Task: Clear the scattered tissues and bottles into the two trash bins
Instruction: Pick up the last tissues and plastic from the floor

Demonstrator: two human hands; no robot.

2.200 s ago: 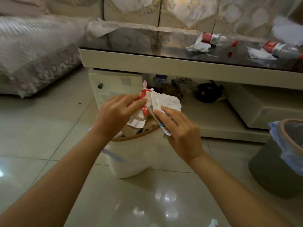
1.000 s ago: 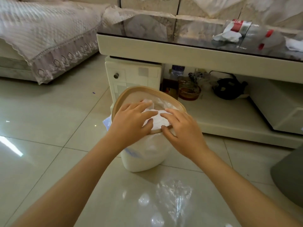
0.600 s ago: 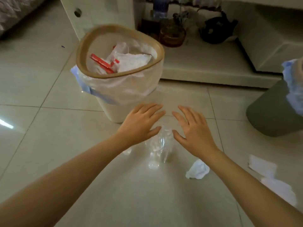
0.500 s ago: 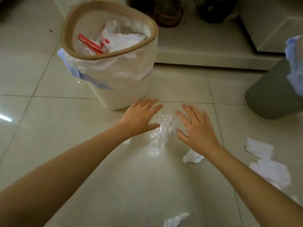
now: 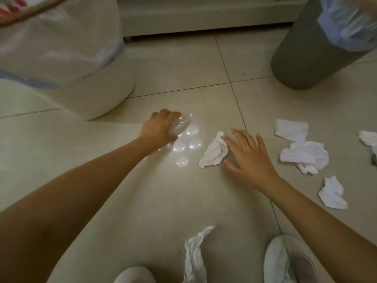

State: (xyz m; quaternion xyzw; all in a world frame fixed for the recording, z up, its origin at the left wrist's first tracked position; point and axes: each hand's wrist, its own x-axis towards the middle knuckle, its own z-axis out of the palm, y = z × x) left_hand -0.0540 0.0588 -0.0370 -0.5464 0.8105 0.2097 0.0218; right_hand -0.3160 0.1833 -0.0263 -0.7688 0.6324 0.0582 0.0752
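- Left hand (image 5: 161,130) went from flat over the clear bottle (image 5: 180,125) to curled round it, on floor by white bin (image 5: 85,94).
- Right hand (image 5: 247,154) now spread wide, holding nothing, beside tissue (image 5: 214,153).
- Pickup started; grey bin (image 5: 302,56) near.

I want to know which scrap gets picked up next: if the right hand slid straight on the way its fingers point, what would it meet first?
Probably the crumpled tissue: the right hand lies open, fingertips at its edge. Height above the floor is unclear.
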